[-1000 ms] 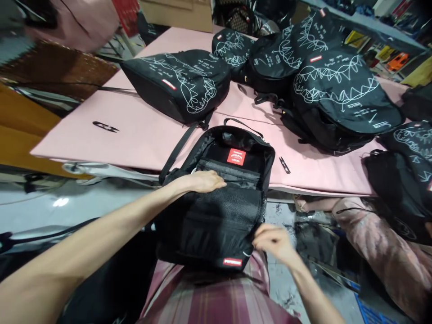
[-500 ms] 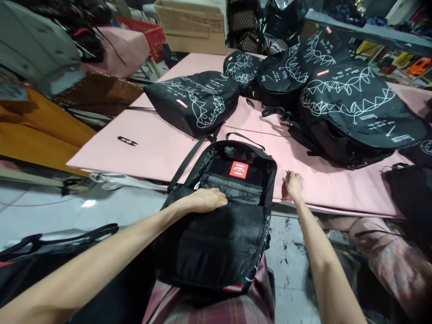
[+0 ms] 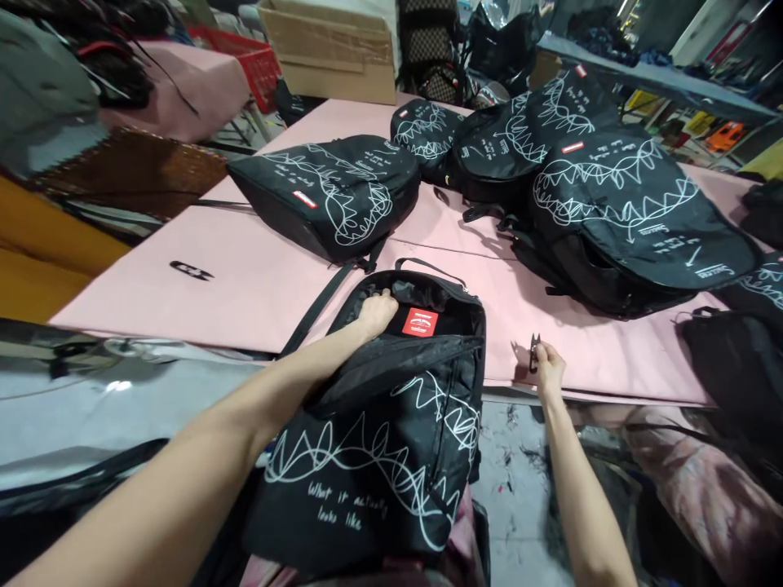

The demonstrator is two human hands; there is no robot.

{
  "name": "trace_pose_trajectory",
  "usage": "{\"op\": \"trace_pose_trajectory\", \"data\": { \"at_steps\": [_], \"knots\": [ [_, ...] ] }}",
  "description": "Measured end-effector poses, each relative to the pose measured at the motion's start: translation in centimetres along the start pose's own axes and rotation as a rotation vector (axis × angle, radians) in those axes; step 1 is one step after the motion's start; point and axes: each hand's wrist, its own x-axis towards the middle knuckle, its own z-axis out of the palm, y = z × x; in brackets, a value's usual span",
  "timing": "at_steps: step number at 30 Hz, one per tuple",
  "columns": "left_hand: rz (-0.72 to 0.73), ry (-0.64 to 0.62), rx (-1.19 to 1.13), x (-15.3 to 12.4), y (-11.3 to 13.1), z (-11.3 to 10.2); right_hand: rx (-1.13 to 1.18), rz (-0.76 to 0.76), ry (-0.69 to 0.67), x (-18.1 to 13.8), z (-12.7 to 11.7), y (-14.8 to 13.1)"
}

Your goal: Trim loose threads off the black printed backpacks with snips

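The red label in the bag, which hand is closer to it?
Left. The left hand is beside the red label, at the open bag; the right hand is farther right, holding snips.

I have a black backpack scrawled in white at the counter's edge, gaping toward twelve o'clock, red label inside; at its two o'clock, my dark snips point to twelve.

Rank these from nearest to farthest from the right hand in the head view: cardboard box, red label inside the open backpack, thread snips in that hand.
1. Thread snips: held in the right hand.
2. Red label: left of the hand, inside the open backpack.
3. Cardboard box: farthest, upper left in the background.
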Motion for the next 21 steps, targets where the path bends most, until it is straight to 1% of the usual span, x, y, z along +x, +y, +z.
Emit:
{"op": "trace_pose_trajectory", "data": {
  "at_steps": [2, 4, 6, 8, 10, 11, 13, 14, 16, 17, 18, 19, 20, 21],
  "knots": [
    [-0.047, -0.009, -0.004, 0.6, 0.3, 0.9, 0.094, 0.031, -0.005, -1.4, -1.1, 0.4],
    [-0.093, -0.027, -0.026, 0.9, 0.3, 1.4, 0.187, 0.067, -0.017, -3.0, -2.2, 0.7],
    [-0.128, -0.042, -0.066, 0.9, 0.1, 1.4, 0.281, 0.116, -0.037, -4.6, -2.8, 0.8],
    [-0.148, -0.036, -0.123, 0.6, 0.1, 0.8, 0.355, 0.164, -0.059, -5.9, -3.0, 0.8],
    [-0.139, -0.021, -0.203, -0.1, 0.2, -0.5, 0.404, 0.193, -0.078, -6.9, -2.9, 0.6],
    [-0.124, -0.007, -0.252, -0.6, 0.2, -1.5, 0.423, 0.202, -0.084, -7.2, -2.8, 0.4],
    [-0.085, 0.042, -0.355, -2.3, -0.4, -4.2, 0.483, 0.240, -0.103, -7.7, -2.8, 0.0],
    [-0.067, 0.078, -0.402, -3.4, -1.2, -5.9, 0.519, 0.266, -0.116, -7.9, -2.9, -0.2],
    [-0.064, 0.222, -0.473, -6.3, -4.0, -9.3, 0.577, 0.315, -0.134, -8.3, -3.3, -0.6],
    [-0.088, 0.328, -0.493, -7.9, -5.8, -10.8, 0.582, 0.337, -0.142, -8.7, -3.5, -0.7],
    [-0.149, 0.539, -0.499, -9.7, -7.9, -11.9, 0.569, 0.355, -0.150, -9.1, -3.6, -0.7],
    [-0.253, 0.740, -0.398, -11.6, -9.9, -12.7, 0.545, 0.371, -0.162, -9.6, -3.6, -0.7],
    [-0.316, 0.837, -0.257, -13.4, -11.6, -12.9, 0.514, 0.386, -0.180, -10.2, -3.5, -0.7],
    [-0.360, 0.881, -0.174, -15.1, -13.0, -12.6, 0.481, 0.401, -0.206, -10.9, -3.1, -0.6]
  ]
}}
